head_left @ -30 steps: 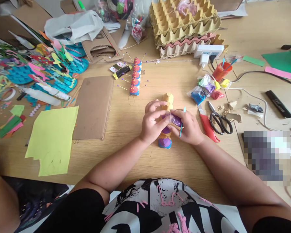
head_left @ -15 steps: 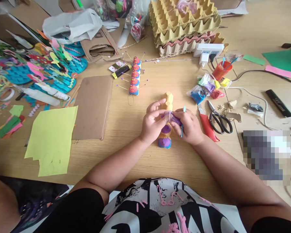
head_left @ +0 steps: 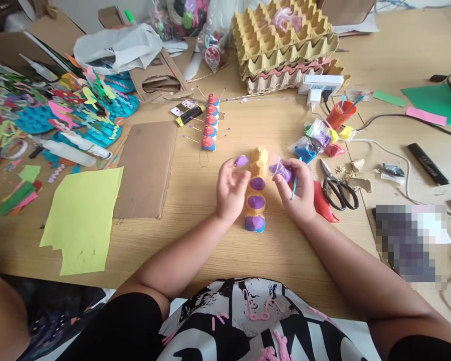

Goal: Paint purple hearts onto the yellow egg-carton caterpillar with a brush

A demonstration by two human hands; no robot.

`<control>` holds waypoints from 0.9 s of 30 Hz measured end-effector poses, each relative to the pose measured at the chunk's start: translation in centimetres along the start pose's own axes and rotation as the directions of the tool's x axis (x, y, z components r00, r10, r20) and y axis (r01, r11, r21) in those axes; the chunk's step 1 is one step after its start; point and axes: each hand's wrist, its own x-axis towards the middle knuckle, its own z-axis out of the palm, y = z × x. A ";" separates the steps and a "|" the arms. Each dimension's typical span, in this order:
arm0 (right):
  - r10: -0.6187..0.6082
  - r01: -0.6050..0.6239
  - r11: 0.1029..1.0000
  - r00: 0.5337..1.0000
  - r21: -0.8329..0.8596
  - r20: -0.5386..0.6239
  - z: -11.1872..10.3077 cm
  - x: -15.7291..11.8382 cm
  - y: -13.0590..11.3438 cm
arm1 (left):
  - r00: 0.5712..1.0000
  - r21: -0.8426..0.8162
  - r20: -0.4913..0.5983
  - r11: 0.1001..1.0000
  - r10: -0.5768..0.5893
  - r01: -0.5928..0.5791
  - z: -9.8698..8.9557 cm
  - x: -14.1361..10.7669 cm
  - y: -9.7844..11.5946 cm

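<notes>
- In the head view, the egg-carton strip (head_left: 257, 192) is seen upright on the table (head_left: 195, 245), between both hands; its three nearest bumps are covered in purple, the two farthest are left yellow, and blue is seen around the near end.
- By the left hand (head_left: 233, 188), a small purple piece (head_left: 241, 160) is carried at a raised fingertip; thumb and fingers are held apart, beside the strip.
- By the right hand (head_left: 296, 193), the purple clay packet (head_left: 281, 171) is clamped between thumb and fingers, and a blue stick (head_left: 294, 188) is held too, pointing down.
- The scissors (head_left: 338, 190) and a red-handled tool (head_left: 324, 203) are seen lying beyond the right hand.
- Farther back, the finished-looking caterpillar (head_left: 210, 123) is seen, with purple-tipped sticks poking out.
</notes>
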 end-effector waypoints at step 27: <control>0.065 -0.097 0.971 0.987 0.218 0.150 -0.2 0.3 -1.0 | 0.923 0.030 0.144 0.931 0.356 -0.363 0.4 -0.1 1.4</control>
